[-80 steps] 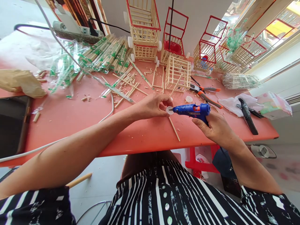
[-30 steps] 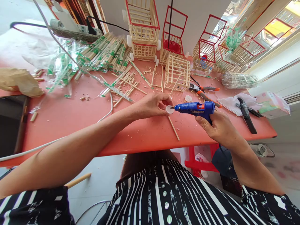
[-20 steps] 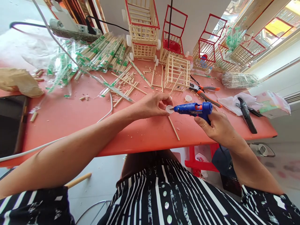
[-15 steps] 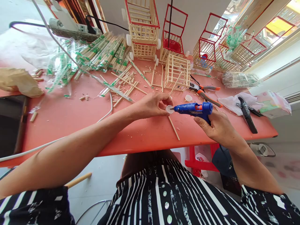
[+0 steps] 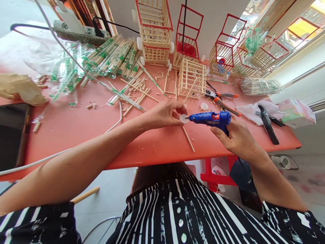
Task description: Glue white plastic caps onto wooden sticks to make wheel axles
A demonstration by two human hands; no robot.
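Note:
My left hand (image 5: 166,114) pinches a small white plastic cap (image 5: 183,119) just above the red table (image 5: 76,125). My right hand (image 5: 235,137) grips a blue glue gun (image 5: 212,119) by its handle. The gun points left and its nozzle tip touches the cap. A loose wooden stick (image 5: 188,139) lies on the table under the two hands. A second white cap (image 5: 203,106) rests a little beyond the gun.
An unpainted stick cage (image 5: 192,79) stands behind the hands, with red-framed stick carts (image 5: 154,30) further back. Wrapped chopsticks (image 5: 111,57) are heaped at the back left. Orange-handled pliers (image 5: 222,101) and a black tool (image 5: 267,123) on white cloth lie right. A white cable (image 5: 50,157) crosses the left.
Both hands stay almost still. The glue gun backed slightly right one second ago, then came back so that its nozzle meets the cap again.

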